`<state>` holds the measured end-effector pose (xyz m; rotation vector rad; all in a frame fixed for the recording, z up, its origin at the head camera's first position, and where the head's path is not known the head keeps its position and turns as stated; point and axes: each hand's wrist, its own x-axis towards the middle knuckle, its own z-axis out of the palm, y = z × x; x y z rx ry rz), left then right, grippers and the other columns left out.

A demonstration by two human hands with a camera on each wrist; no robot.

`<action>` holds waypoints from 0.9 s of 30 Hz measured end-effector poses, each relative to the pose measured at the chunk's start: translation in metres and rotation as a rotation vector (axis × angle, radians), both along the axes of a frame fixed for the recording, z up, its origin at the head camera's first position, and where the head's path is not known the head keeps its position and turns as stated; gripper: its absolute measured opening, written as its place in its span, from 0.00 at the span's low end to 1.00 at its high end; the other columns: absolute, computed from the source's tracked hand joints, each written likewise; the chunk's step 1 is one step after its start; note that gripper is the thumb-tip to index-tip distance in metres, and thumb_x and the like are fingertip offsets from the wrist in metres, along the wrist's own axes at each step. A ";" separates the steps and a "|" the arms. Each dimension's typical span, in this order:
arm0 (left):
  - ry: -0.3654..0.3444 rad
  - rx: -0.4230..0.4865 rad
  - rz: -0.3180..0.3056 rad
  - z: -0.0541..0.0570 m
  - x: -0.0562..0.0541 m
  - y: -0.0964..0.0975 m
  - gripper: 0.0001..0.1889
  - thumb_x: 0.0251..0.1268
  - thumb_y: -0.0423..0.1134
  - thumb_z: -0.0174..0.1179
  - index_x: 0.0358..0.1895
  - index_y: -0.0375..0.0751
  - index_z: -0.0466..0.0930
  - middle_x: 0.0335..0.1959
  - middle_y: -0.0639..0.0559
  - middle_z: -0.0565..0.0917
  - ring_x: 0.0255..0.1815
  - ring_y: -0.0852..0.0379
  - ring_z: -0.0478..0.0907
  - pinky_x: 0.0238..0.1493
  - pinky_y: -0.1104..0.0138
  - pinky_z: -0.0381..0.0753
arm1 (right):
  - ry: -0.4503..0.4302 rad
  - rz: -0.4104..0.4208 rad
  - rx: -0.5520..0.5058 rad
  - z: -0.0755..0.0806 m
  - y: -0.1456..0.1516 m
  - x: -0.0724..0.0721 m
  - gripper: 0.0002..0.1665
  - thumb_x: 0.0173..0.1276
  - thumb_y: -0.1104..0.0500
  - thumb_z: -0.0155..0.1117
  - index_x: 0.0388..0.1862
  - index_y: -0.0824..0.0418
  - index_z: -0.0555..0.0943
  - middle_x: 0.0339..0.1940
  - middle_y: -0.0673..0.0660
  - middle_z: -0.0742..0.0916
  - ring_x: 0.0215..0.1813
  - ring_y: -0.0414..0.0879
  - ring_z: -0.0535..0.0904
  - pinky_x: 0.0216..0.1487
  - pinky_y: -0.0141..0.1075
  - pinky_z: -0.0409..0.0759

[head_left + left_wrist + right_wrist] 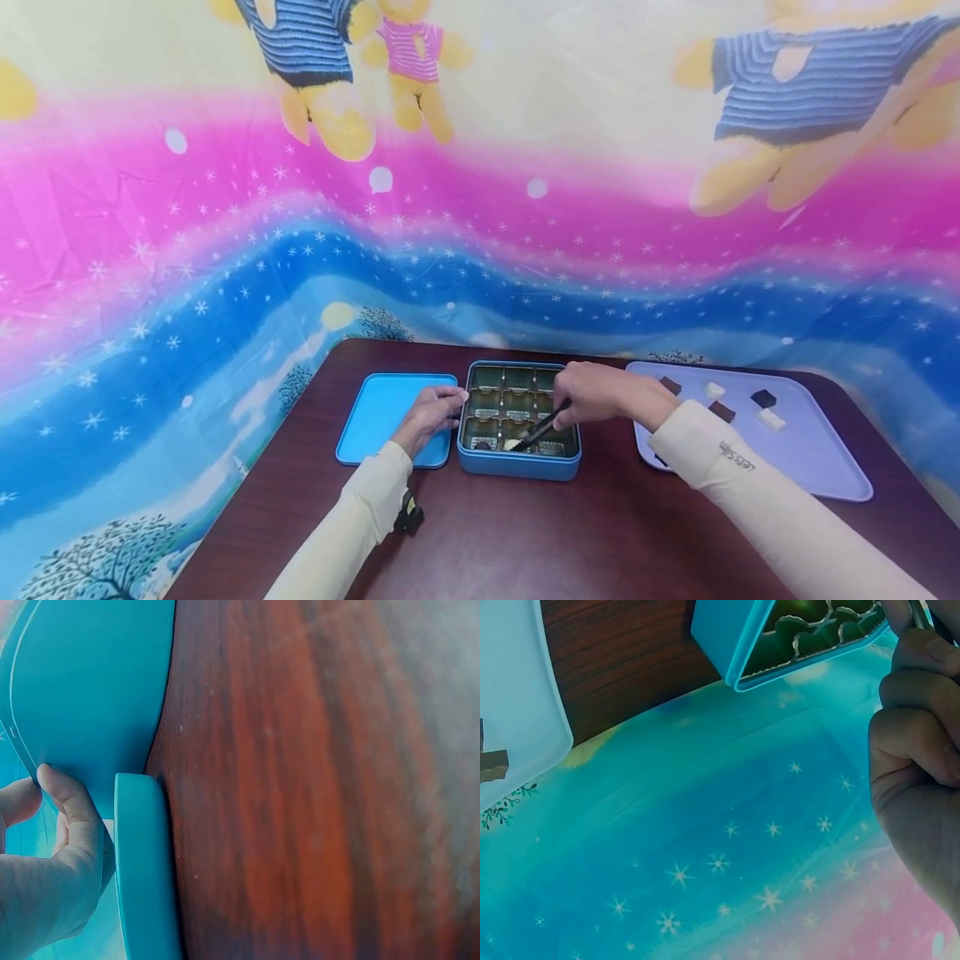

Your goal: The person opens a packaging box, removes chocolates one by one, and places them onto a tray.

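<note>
A blue box [517, 467] with a gold divided insert stands at the table's middle. My left hand [429, 415] pinches its left rim; in the left wrist view thumb and finger meet at the edge of the box wall [90, 690]. My right hand [596, 393] grips black tongs [542, 427], their tips down in the front middle compartment at a small white piece [512, 445]. A dark piece [482, 446] lies in the front left compartment. In the right wrist view my right hand [922, 727] has curled fingers, and the tong tips are out of frame.
A blue lid [378, 417] lies left of the box, close beside it. To the right, a pale lavender tray [817, 458] carries several dark and white pieces, such as a white block [770, 419]. A printed cloth [450, 217] hangs behind the table.
</note>
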<state>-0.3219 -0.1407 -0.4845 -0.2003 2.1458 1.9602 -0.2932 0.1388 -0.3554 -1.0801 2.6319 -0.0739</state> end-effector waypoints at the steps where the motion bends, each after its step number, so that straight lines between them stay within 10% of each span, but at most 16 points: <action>1: 0.000 0.001 0.001 0.000 0.000 0.000 0.19 0.73 0.39 0.60 0.60 0.32 0.77 0.50 0.41 0.82 0.40 0.55 0.81 0.35 0.67 0.82 | -0.003 -0.003 -0.003 0.001 0.001 0.000 0.14 0.66 0.48 0.71 0.20 0.44 0.85 0.13 0.41 0.75 0.19 0.36 0.62 0.24 0.31 0.63; 27: 0.005 0.000 -0.007 0.000 0.000 0.000 0.19 0.74 0.40 0.59 0.62 0.32 0.77 0.50 0.42 0.82 0.41 0.54 0.81 0.37 0.66 0.83 | -0.047 -0.013 -0.230 0.023 0.049 -0.002 0.06 0.66 0.50 0.71 0.35 0.48 0.91 0.22 0.42 0.85 0.18 0.33 0.63 0.22 0.29 0.64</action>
